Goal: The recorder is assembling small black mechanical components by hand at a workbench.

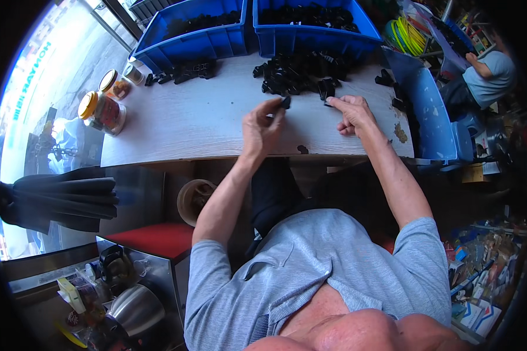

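My left hand (261, 130) is closed over the near middle of the table, pinching a small black part (286, 102) between thumb and fingertips. To its right, my right hand (355, 114) has its thumb and index finger together at the lower end of another black piece (327, 88), at the near edge of the heap; its other fingers are curled in. The heap of black plastic-looking parts (290, 73) lies just beyond both hands. Their exact kind is too small to make out. A smaller row of similar parts (187, 72) sits farther left.
Two blue bins (196, 45) of black parts stand along the far edge of the pale table (181, 126). Lidded jars (102, 112) stand at the left. A light-blue tub (433, 117) adjoins the right edge. Another person (489, 76) is at the far right.
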{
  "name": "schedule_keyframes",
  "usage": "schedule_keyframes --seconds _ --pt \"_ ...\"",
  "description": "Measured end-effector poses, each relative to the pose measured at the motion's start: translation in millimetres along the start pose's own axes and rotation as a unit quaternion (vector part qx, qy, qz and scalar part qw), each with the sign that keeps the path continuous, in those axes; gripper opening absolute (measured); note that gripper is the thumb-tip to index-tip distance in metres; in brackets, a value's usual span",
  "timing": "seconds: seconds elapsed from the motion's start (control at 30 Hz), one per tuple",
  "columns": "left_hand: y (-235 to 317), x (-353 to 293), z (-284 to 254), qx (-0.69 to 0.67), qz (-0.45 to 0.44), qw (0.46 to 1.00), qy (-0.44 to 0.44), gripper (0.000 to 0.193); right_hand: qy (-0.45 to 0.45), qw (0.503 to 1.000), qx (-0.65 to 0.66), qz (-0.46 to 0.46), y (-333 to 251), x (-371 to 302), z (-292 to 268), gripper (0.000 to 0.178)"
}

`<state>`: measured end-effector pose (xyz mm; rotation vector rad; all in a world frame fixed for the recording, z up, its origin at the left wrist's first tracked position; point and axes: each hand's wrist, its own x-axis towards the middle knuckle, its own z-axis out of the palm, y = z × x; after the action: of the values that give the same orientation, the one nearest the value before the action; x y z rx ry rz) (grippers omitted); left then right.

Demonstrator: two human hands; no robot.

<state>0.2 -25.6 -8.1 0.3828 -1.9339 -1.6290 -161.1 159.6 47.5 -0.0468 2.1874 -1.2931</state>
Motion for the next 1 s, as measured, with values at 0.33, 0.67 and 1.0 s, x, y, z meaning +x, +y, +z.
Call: schedule_keyframes --seconds 0.33,0.67,1.0 --pt "4.1 7.4 44.7 0.131 0.107 0.986 0.007 0.032 -0.011 0.996 0.030 -0.083 8.8 -13.8 -0.9 0.032" --pt "13.5 4.4 43.2 0.121 0.073 0.990 -0.018 0.029 -0.058 0.984 -0.007 -0.167 -0.1 -1.5 -2.9 0.052" --pt "13.5 4.6 40.0 0.095 0.113 0.989 0.015 0.027 -0.045 0.987 -0.011 -0.153 6.1 -11.4 2.3 0.038"
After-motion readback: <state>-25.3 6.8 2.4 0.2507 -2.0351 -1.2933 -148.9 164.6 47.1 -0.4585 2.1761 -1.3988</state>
